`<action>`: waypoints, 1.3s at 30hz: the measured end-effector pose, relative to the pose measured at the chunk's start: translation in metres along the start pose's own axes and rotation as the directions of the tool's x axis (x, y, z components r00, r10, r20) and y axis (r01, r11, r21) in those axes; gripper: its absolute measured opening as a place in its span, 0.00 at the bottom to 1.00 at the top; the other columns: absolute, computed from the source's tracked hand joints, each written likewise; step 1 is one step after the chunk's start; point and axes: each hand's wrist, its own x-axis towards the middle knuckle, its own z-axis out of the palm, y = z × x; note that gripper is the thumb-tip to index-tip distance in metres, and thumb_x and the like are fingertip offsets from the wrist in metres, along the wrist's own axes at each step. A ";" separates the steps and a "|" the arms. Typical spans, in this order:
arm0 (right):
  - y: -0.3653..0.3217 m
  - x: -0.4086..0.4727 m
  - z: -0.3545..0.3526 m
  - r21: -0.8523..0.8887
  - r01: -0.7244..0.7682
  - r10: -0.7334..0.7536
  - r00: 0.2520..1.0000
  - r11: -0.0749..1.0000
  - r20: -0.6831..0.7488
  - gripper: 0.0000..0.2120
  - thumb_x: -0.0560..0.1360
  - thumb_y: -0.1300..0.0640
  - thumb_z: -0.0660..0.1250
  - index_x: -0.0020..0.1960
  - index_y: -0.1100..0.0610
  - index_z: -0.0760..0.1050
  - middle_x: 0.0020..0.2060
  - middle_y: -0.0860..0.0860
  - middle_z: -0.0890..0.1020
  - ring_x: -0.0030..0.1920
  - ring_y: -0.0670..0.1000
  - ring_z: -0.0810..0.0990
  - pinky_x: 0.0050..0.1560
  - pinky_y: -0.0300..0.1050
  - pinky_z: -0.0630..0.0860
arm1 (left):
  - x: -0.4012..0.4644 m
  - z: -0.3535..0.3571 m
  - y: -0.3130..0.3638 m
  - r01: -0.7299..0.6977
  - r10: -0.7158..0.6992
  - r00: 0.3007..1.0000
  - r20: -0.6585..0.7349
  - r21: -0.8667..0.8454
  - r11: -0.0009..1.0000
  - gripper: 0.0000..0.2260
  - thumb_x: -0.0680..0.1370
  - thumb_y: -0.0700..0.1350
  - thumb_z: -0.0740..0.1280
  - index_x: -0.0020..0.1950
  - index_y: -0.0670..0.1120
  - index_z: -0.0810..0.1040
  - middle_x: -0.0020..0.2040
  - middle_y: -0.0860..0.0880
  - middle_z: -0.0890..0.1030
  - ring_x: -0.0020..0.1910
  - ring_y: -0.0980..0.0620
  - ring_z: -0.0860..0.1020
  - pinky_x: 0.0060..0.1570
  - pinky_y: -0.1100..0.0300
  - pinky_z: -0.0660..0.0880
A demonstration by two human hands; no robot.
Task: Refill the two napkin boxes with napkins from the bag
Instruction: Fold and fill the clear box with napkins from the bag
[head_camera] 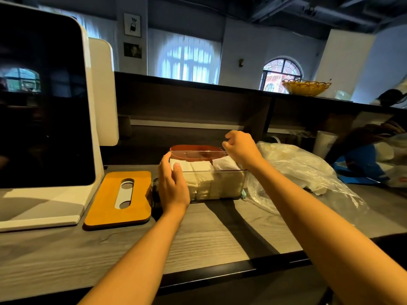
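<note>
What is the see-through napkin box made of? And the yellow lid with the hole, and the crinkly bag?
Napkin box: looks like clear hard plastic; the napkins show through its glossy walls.
Lid: probably wood or bamboo, matte yellow-brown with a dark edge.
Bag: thin, shiny plastic film, wrinkled and translucent.

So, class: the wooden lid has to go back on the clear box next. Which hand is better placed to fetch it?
Probably left. The left hand rests on the box end nearest the lid; the right hand is over the far end, beside the bag.

Left hand (174,183) flat and open, right hand (241,148) curled.
</note>
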 end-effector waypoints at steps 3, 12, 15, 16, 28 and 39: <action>-0.009 0.000 0.000 0.341 -0.187 0.155 0.981 0.921 0.118 0.17 0.81 0.51 0.61 0.62 0.62 0.77 0.56 0.60 0.82 0.53 0.57 0.81 0.55 0.50 0.80 | -0.001 0.000 0.002 0.004 -0.004 1.000 -0.003 -0.015 1.000 0.27 0.79 0.57 0.47 0.76 0.49 0.63 0.70 0.45 0.72 0.64 0.52 0.71 0.53 0.63 0.68; -0.021 -0.007 0.006 0.159 -0.428 0.238 0.732 0.890 0.639 0.30 0.84 0.40 0.44 0.79 0.56 0.53 0.77 0.57 0.60 0.75 0.62 0.63 0.70 0.56 0.66 | 0.003 -0.001 -0.003 0.036 -0.032 0.998 0.051 -0.070 0.997 0.34 0.75 0.66 0.45 0.77 0.51 0.63 0.73 0.47 0.69 0.69 0.50 0.70 0.62 0.54 0.73; -0.023 -0.009 0.009 0.175 -0.342 0.234 0.862 0.923 0.449 0.28 0.84 0.42 0.47 0.71 0.60 0.69 0.69 0.61 0.72 0.66 0.61 0.73 0.63 0.52 0.72 | 0.003 -0.004 0.000 0.042 -0.040 0.997 0.063 -0.031 0.999 0.33 0.76 0.65 0.46 0.76 0.51 0.65 0.76 0.47 0.67 0.73 0.48 0.67 0.69 0.46 0.69; -0.023 -0.013 0.007 0.207 -0.282 0.212 0.928 0.937 0.305 0.25 0.84 0.44 0.49 0.61 0.61 0.76 0.60 0.62 0.78 0.58 0.59 0.78 0.55 0.50 0.75 | 0.003 -0.005 0.003 0.026 -0.026 0.998 0.049 -0.002 1.000 0.32 0.77 0.64 0.46 0.76 0.50 0.66 0.76 0.47 0.66 0.73 0.47 0.66 0.69 0.48 0.69; 0.021 -0.121 -0.042 0.691 0.028 0.130 0.976 0.722 -0.176 0.10 0.83 0.54 0.59 0.48 0.49 0.78 0.43 0.45 0.82 0.46 0.43 0.80 0.47 0.38 0.77 | -0.056 0.000 0.062 -0.378 0.412 0.884 0.221 -0.182 0.908 0.17 0.80 0.53 0.53 0.59 0.47 0.75 0.54 0.50 0.78 0.54 0.59 0.76 0.53 0.59 0.76; 0.146 -0.107 -0.117 0.412 -0.155 0.311 0.885 0.898 -0.345 0.16 0.82 0.52 0.60 0.66 0.58 0.75 0.59 0.54 0.80 0.58 0.51 0.77 0.55 0.43 0.74 | -0.091 0.107 0.108 -0.160 0.243 0.783 0.573 -0.193 0.968 0.22 0.81 0.57 0.53 0.70 0.49 0.72 0.66 0.50 0.75 0.61 0.58 0.72 0.54 0.70 0.68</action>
